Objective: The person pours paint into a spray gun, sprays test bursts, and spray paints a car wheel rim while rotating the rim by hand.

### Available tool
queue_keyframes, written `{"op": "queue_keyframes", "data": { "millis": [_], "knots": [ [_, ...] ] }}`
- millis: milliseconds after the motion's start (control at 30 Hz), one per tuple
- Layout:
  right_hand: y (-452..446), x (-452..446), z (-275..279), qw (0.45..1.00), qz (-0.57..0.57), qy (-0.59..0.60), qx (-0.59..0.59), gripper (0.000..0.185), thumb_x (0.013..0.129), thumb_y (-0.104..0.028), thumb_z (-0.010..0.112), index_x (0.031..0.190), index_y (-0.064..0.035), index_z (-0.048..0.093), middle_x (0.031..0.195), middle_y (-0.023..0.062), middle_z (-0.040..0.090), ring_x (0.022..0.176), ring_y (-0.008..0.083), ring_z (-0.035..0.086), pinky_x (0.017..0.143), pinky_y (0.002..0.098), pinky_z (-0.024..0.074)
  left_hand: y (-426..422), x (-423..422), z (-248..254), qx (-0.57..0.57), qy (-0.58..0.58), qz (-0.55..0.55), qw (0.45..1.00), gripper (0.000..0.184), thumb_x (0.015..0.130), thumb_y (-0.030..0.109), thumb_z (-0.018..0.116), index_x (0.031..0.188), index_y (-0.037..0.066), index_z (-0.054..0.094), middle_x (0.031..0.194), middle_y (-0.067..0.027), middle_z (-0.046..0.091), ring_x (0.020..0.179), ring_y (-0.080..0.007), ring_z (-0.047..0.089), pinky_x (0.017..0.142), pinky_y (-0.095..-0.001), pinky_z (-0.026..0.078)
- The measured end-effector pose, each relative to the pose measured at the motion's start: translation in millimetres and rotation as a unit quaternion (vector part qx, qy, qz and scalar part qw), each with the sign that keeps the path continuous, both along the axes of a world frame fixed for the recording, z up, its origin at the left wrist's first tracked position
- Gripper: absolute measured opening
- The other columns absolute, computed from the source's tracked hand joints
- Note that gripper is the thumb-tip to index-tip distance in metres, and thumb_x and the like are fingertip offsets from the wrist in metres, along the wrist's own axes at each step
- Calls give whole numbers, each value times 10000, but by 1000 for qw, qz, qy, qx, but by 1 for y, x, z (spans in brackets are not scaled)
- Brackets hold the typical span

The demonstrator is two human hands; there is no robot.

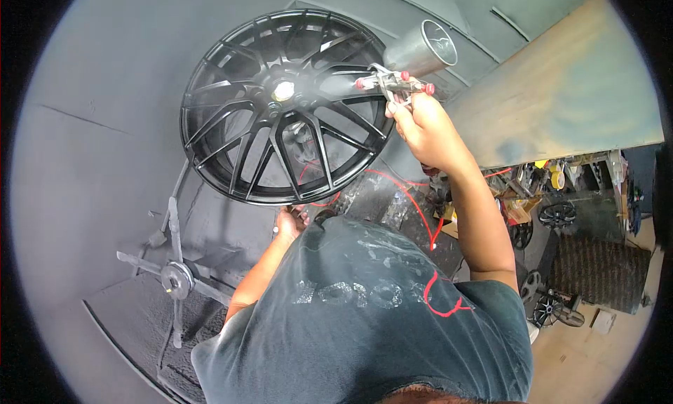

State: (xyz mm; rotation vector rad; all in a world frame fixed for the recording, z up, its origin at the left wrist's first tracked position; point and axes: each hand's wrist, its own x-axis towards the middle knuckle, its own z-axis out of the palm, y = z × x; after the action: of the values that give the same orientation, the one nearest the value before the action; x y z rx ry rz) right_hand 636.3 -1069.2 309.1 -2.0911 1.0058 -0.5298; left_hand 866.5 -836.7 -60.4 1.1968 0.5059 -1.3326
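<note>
My right hand [427, 134] is wrapped around a spray gun [396, 83] with red knobs and a silver metal cup [420, 50] on it. A pale mist spreads left from its nozzle over the black alloy wheel [313, 127], which has many thin spokes and a light-coloured centre. Gun and wheel face are apart. Just below the wheel's lower edge is my left hand [291, 221], its fingers curled; what they hold, if anything, is hidden from here.
A red hose [410, 193] loops behind and below the wheel. On the left stands a grey, paint-coated stand with several arms [177, 280]. A large panel [561, 88] juts in at upper right. Cluttered shelving [582, 176] and other wheels [557, 214] lie beyond my right arm.
</note>
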Motion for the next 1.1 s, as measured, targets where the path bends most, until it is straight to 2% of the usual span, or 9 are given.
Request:
{"op": "queue_keyframes", "data": {
  "millis": [200, 300, 400, 533, 667, 800, 833, 967, 1100],
  "knots": [
    [-37, -19, -30, 938, -110, 111, -309, 205, 958, -105, 515, 1029, 67, 601, 1063, 267, 637, 921, 446, 642, 843, 486, 529, 4, 37, -13, 42, -56, -38, 997, 215, 968, 308, 420, 994, 170, 583, 866, -11, 585, 717, -155, 474, 632, -333, 435],
    [-41, -25, -29, 937, -160, 137, -280, 201, 958, -98, 515, 1021, 75, 597, 1047, 279, 635, 909, 450, 637, 815, 492, 527, 3, 57, -13, 32, -89, -31, 995, 225, 955, 361, 471, 956, 164, 581, 815, 5, 557, 636, -137, 463, 607, -321, 430],
    [-39, -24, -30, 934, -144, 54, -322, 209, 968, -103, 527, 912, 81, 607, 860, 312, 626, 831, 490, 613, 733, 519, 494, -1, 78, -4, 56, -111, 3, 992, 267, 942, 439, 516, 895, 185, 582, 761, 20, 542, 620, -135, 483, 582, -322, 419],
    [-11, -12, -19, 968, -65, 39, -241, 180, 961, -93, 552, 893, 63, 611, 713, 234, 608, 667, 437, 592, 649, 468, 475, -5, 111, -21, 23, -142, 43, 989, 326, 924, 503, 537, 936, 192, 630, 826, 7, 640, 711, -161, 575, 617, -344, 432],
    [7, -8, -5, 997, 0, -39, -60, 230, 940, -122, 584, 837, 83, 571, 813, 276, 630, 789, 446, 624, 686, 454, 486, -6, 132, -34, 74, -156, 89, 981, 328, 913, 502, 557, 990, 198, 655, 896, 18, 674, 816, -171, 615, 750, -391, 440],
    [4, -13, -10, 989, -42, 37, -137, 186, 945, -95, 553, 889, 79, 582, 893, 272, 639, 845, 454, 626, 742, 491, 494, -4, 110, -14, 75, -163, 60, 982, 326, 915, 495, 558, 999, 196, 657, 901, 12, 648, 796, -175, 570, 727, -382, 436],
    [3, -15, -10, 979, -78, 68, -178, 174, 947, -84, 540, 911, 79, 588, 947, 272, 641, 864, 456, 626, 761, 503, 498, -8, 95, -1, 83, -150, 85, 981, 347, 916, 496, 550, 947, 158, 619, 823, -3, 577, 693, -170, 473, 614, -356, 420],
    [-5, -36, -20, 948, -147, 66, -275, 189, 952, -62, 517, 1034, 92, 589, 1175, 250, 595, 912, 462, 623, 813, 504, 511, 4, 44, -6, 25, -73, 54, 996, 332, 948, 492, 525, 952, 164, 577, 858, 3, 539, 721, -172, 492, 642, -346, 439],
    [-13, -41, -25, 942, -193, 76, -264, 180, 955, -58, 523, 1034, 89, 590, 1168, 268, 592, 914, 467, 619, 821, 515, 501, 2, 2, 5, -1, -16, -46, 999, 338, 1006, 472, 453, 1106, 171, 568, 942, -13, 590, 765, -179, 539, 665, -351, 473]
  ]
}}
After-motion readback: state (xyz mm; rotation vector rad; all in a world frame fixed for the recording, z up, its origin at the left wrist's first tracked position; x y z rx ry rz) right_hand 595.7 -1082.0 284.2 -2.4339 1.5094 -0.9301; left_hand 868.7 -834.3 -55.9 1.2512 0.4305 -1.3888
